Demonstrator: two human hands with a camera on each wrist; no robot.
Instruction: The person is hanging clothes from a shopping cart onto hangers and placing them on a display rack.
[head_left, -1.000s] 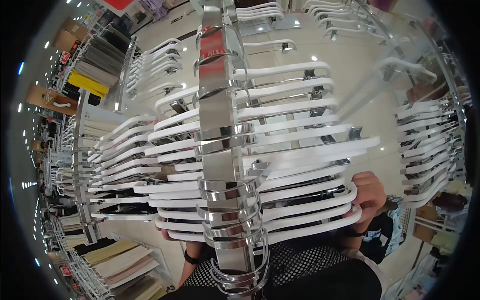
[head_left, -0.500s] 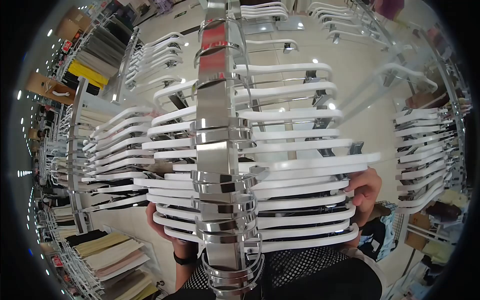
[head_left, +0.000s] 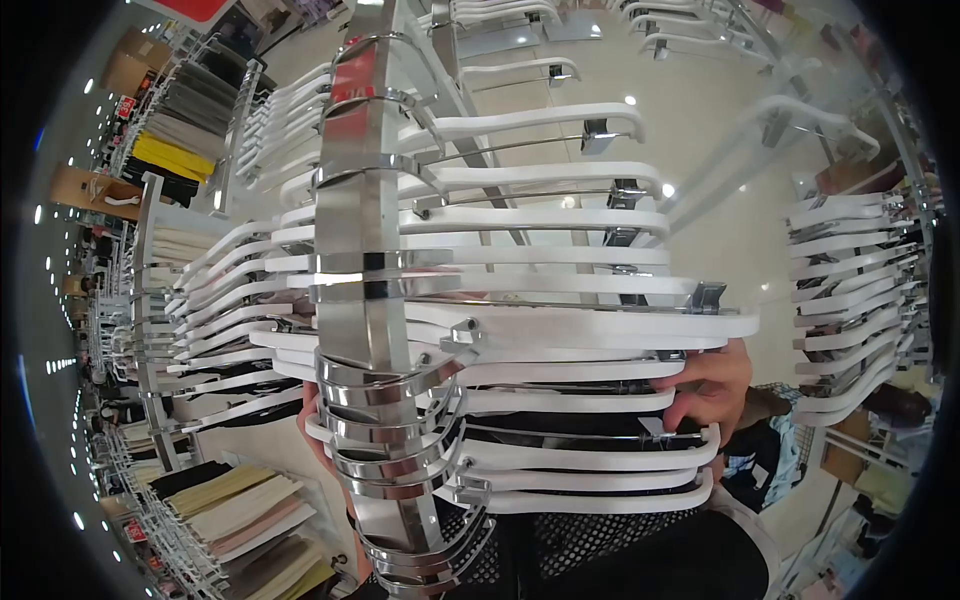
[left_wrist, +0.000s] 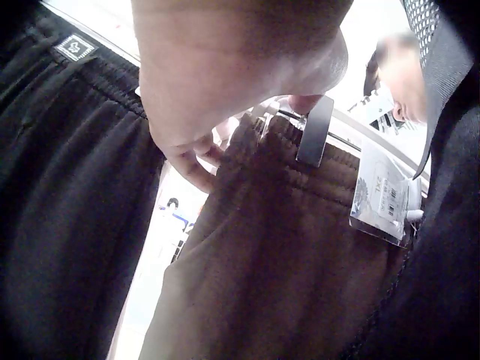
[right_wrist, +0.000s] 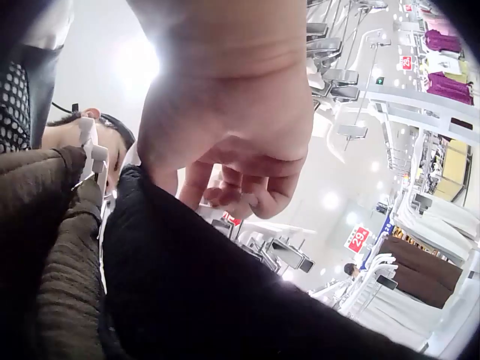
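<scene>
White trouser hangers [head_left: 570,402] hang by wide chrome hooks from a flat chrome rail [head_left: 360,215]. At the right ends, my right hand [head_left: 715,380] grips one hanger between finger and thumb, beside a gap showing dark cloth. In the right wrist view its fingers curl beside the top of black trousers [right_wrist: 187,262], with brownish trousers [right_wrist: 67,262] alongside. My left hand [left_wrist: 240,67] curls round the hanger end above brown trousers [left_wrist: 262,232], near a metal clip [left_wrist: 315,131] and a price tag [left_wrist: 382,191]. Mostly hidden by hangers in the head view, it lies left of the rail.
Black trousers [left_wrist: 75,187] hang left of my left hand. Another row of white hangers [head_left: 215,300] stands close on the left, and one more [head_left: 850,300] on the right. Folded garments [head_left: 240,510] lie low on the left. A person's mesh top [head_left: 590,530] borders the front hangers.
The rail has shifted left in the head view. A gap has opened between the hanger in my right hand and the front hangers, baring dark cloth. My left hand shows less than half a second ago.
</scene>
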